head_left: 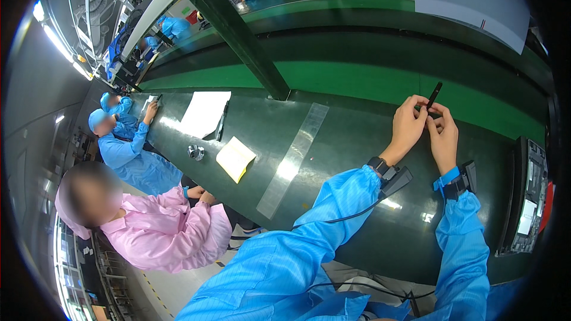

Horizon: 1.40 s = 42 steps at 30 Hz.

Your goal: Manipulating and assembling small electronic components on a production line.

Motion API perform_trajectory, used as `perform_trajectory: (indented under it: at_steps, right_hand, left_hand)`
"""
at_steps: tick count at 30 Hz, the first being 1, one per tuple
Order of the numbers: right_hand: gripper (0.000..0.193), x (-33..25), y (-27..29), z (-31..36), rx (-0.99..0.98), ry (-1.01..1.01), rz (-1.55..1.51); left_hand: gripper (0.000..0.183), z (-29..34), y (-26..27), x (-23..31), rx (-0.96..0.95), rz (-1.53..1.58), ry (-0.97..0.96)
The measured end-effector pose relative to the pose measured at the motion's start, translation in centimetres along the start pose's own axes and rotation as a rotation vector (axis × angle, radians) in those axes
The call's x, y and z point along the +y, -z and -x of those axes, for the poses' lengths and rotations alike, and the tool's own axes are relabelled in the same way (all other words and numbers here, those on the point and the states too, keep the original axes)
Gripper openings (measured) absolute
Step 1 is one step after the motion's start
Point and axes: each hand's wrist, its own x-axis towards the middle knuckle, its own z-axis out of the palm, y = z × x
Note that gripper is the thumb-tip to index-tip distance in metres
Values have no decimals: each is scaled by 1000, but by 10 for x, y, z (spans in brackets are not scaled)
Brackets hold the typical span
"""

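Above the dark green bench, my left hand (408, 123) and my right hand (443, 137) come together at the fingertips. Between them stands a slim black pen-shaped stick (435, 94), tilted with its upper end pointing away from me. The fingers of both hands are closed around its lower end, which they hide, so its exact kind cannot be made out. Both wrists carry black strapped devices over blue sleeves.
An opened black electronic unit (528, 202) stands at the right edge. Leftward lie a clear strip (294, 157), a yellow pad (236, 159), white paper (205, 114), a dark pen (222, 122) and a small shiny object (195, 152). A person in pink (172, 226) sits at left. A green post (238, 38) rises behind.
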Motion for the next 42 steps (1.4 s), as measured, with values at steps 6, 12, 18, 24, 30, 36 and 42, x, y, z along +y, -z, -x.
perform_trajectory:
  at_steps: [6,12,18,24,30,36,42]
  right_hand:
    - [31,-5,-1,0,7,9,-2]
    - [30,-5,1,0,5,14,16]
    - [31,-7,0,0,-11,-1,39]
    - [35,-2,4,1,-16,-38,69]
    - [35,-8,-2,0,5,40,59]
    - [41,-13,3,0,8,-90,-93]
    - [44,-13,1,0,13,-105,-135]
  left_hand:
    - [14,0,1,-1,7,-1,-1]
    - [11,1,2,6,-25,-2,49]
    - [15,0,5,4,-42,-56,108]
    - [19,2,0,4,-45,-87,54]
    - [20,-1,4,-5,-26,-48,14]
    - [25,1,2,6,-51,79,133]
    - [46,1,6,16,-66,102,175]
